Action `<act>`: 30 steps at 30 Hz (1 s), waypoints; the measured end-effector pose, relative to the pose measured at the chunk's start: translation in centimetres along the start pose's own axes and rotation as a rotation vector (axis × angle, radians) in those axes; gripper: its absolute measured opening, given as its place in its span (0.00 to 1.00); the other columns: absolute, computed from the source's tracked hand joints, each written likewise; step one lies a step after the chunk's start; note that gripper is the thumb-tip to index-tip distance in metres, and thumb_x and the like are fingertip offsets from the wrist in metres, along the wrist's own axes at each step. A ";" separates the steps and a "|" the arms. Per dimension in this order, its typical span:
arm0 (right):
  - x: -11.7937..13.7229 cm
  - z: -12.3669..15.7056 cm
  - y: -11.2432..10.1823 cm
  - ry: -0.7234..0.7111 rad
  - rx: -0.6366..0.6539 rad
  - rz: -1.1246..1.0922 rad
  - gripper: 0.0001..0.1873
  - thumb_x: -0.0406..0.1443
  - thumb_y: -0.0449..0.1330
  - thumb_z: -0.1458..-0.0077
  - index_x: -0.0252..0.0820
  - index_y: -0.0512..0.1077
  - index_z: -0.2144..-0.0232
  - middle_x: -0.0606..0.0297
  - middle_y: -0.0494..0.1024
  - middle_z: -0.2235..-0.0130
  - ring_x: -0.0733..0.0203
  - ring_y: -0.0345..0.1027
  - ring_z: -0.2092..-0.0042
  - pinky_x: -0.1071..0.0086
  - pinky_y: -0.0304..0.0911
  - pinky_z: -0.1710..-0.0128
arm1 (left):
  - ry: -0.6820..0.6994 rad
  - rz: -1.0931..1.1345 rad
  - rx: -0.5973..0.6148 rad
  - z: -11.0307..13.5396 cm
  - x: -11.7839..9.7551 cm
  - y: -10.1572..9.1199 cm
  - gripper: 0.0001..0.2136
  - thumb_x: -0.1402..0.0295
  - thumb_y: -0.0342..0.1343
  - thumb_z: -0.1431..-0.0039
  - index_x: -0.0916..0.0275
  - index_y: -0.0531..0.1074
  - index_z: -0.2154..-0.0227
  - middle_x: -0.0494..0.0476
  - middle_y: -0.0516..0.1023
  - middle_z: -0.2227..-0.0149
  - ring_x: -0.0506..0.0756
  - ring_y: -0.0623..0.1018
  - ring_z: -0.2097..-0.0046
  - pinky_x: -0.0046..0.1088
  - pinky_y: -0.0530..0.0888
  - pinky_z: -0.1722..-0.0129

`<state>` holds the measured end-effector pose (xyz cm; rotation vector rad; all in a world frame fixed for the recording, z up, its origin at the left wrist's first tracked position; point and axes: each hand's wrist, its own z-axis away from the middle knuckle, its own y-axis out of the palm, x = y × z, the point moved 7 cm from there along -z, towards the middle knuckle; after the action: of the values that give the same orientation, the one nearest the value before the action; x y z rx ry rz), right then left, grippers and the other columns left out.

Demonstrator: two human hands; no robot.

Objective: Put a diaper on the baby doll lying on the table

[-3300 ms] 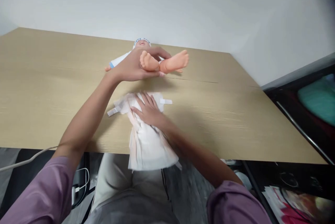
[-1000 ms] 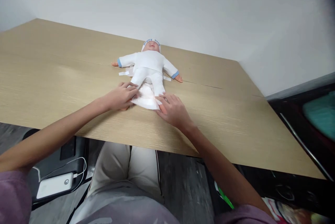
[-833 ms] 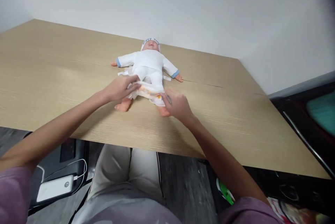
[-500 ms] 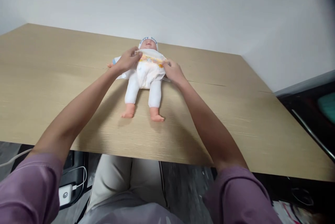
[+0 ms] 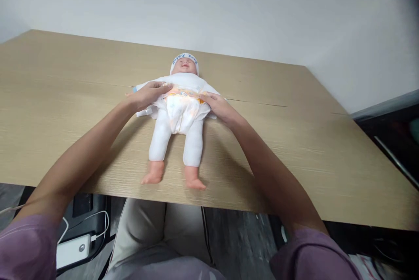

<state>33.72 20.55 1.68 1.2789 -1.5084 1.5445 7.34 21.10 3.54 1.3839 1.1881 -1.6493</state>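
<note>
A baby doll in white clothes and a lettered white headband lies on its back, feet toward me. Around its hips is a white diaper with a coloured printed waistband. My left hand pinches the waistband's left corner between thumb and fingers. At the right corner, my right hand grips the waistband the same way. The front panel lies over the doll's belly, and its back side wings stick out under both hands. The doll's hands are partly hidden.
The doll rests on a wide wooden table with a thin seam across it. A pale wall stands behind. A dark object is at the right edge. Below the table's front edge are a white device with a cable and my legs.
The doll and diaper now lie nearer to me, and both hands have come down with them. The waistband sits lower, showing more of the doll's chest.
</note>
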 end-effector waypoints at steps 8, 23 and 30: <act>-0.3 5.9 -2.7 -0.108 -0.296 0.408 0.19 0.53 0.60 0.29 0.46 0.78 0.58 0.58 0.85 0.62 0.50 0.78 0.63 0.57 0.74 0.55 | 0.269 -0.670 -0.454 2.3 -5.7 -1.9 0.08 0.59 0.62 0.28 0.57 0.78 0.55 0.62 0.85 0.49 0.65 0.79 0.48 0.48 0.76 0.43; -5.3 7.0 -3.4 0.112 -0.260 0.510 0.20 0.54 0.67 0.37 0.50 0.69 0.70 0.65 0.77 0.71 0.51 0.72 0.65 0.57 0.70 0.57 | 0.505 -1.016 -0.100 0.7 -6.9 10.0 0.28 0.41 0.70 0.38 0.56 0.84 0.44 0.70 0.77 0.34 0.81 0.69 0.32 0.67 0.64 0.32; -4.3 5.9 -3.7 0.126 -0.155 -0.115 0.32 0.66 0.67 0.43 0.51 0.61 0.74 0.74 0.59 0.77 0.63 0.51 0.75 0.66 0.54 0.73 | 0.467 -1.048 -0.116 0.5 -6.5 10.2 0.31 0.44 0.75 0.43 0.55 0.82 0.42 0.70 0.76 0.33 0.83 0.69 0.32 0.68 0.65 0.32</act>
<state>39.79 16.25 -1.67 1.1380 -1.4205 1.3803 17.77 16.59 7.66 1.1456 2.5366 -1.8645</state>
